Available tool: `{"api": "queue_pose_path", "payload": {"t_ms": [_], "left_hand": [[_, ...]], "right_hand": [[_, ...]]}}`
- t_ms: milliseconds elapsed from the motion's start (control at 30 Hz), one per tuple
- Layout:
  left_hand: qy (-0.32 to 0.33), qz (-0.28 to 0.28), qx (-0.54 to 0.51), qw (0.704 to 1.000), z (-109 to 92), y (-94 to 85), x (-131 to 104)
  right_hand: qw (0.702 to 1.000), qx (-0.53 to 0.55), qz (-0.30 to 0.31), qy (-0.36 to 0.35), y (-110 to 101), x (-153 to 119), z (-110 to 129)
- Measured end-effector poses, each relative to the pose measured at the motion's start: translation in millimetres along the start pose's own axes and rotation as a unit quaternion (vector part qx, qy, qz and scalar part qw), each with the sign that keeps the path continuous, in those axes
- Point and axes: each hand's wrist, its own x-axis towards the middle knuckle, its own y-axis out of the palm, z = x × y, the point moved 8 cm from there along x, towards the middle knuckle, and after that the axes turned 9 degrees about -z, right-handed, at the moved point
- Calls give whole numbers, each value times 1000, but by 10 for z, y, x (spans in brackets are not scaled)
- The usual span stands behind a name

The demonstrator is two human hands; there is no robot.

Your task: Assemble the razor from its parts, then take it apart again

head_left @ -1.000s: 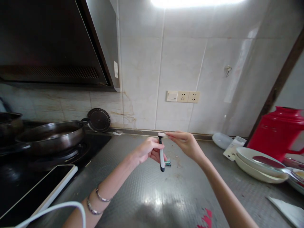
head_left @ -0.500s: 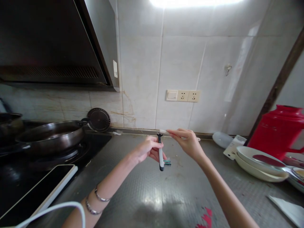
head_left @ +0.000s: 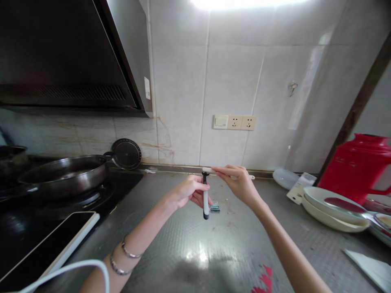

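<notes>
- Taking noon as the wall and the razor as the middle of the dial, the left hand comes in from nine o'clock, closed on the razor with thumb and fingers around the upper handle.
- The razor is in front of the person, above the counter, its dark T-shaped top at twelve and its black-tipped end at six.
- The right hand, over at one to two o'clock, is pinched shut on a slim white stick; the fingers hide the middle of it.
- The stick's broad end reaches the razor's top and looks to be touching it, while the thin end pokes out beyond the hand toward three o'clock.
- Toward four o'clock, just beside the left fingertips, there's a small green-and-black piece, seemingly lying on the counter; I can't tell whether a finger touches it.
- Farther out, a pan sits at nine, a phone at eight and a red flask near three.
</notes>
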Motion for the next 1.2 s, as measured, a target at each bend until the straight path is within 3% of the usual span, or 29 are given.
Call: {"api": "queue_pose_path", "payload": {"t_ms": [233, 433, 700, 900, 1067, 1200], "left_hand": [[-6, -1, 9, 1000, 25, -13, 15], [-4, -7, 17, 1000, 25, -47, 27], [62, -88, 37, 994, -233, -399, -29], [109, -117, 54, 986, -432, -583, -146], [117, -120, 60, 984, -488, -613, -202], [119, -115, 58, 984, -507, -614, -225]], "right_hand": [[999, 39, 28, -3, 51, -8, 37], [998, -35, -35, 43, -48, -12, -156], [996, -40, -16, 73, 20, -45, -250], [981, -134, 85, 114, 323, -168, -313], [936, -272, 148, 167, 642, -364, -447], [903, -294, 228, 218, 987, -591, -558]]}}
